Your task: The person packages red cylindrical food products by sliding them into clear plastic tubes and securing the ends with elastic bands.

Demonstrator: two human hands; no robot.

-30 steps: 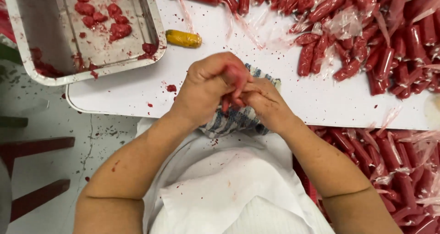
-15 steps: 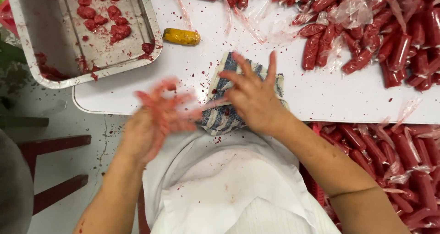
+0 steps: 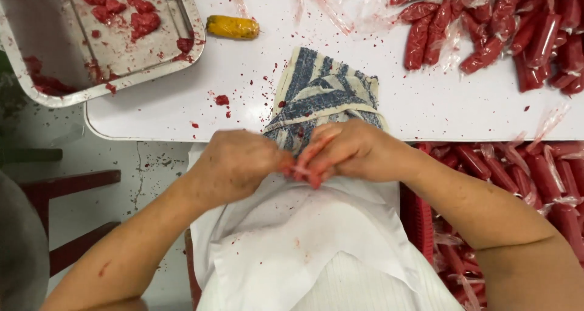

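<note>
A white table speckled with red crumbs carries a blue-striped folded cloth at its near edge. Above the cloth the left hand and right hand meet, fingers closed on a thin, pinkish, blurred scrap. A firm pinch and small pulls, kept over the cloth, seem best.

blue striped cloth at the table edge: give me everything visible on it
The cloth looks like woven fabric, blue and off-white stripes, folded or bunched into a rough rectangle. It lies flat on the white table, its near end at the table's front edge. Small red specks dot it. The right hand overlaps its near end; the left hand sits just beside it.
</note>
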